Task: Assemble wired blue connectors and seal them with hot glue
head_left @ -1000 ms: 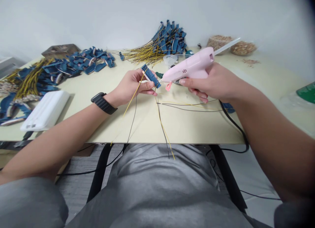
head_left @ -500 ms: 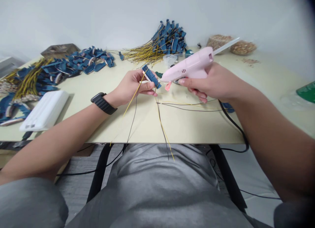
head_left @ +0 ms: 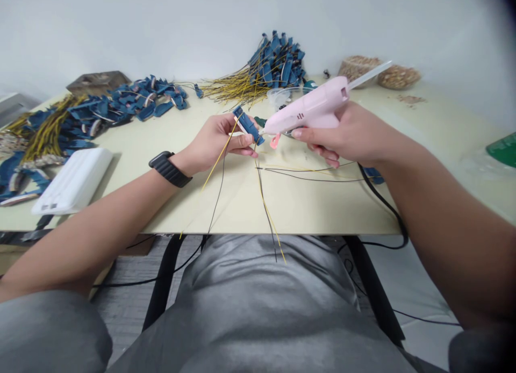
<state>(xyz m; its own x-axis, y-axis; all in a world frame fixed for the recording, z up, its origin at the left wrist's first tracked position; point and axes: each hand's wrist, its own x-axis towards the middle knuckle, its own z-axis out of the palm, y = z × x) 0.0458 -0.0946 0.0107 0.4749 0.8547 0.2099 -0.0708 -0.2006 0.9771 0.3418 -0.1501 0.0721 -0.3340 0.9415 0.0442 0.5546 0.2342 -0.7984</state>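
Observation:
Between the thumb and fingers of my left hand [head_left: 220, 142] is a small blue plastic part [head_left: 246, 124], held tilted above the table. Yellow and black wires [head_left: 220, 160] hang from it. My right hand [head_left: 350, 134] is wrapped around a pink glue gun [head_left: 308, 108], with a clear glue stick [head_left: 370, 75] poking out of its back end. The gun's nozzle points left and is at the lower right end of the blue part; whether it touches cannot be made out. More thin wires [head_left: 262, 187] lie on the table below and run over its front edge.
Blue parts with yellow wires [head_left: 276, 61] are heaped at the back, and more blue parts [head_left: 129, 99] lie at the left. A white box-shaped device [head_left: 74, 179] sits near my left forearm. Tubs of small tan pieces [head_left: 397, 77] stand behind. A black cord [head_left: 385, 201] hangs under my right wrist.

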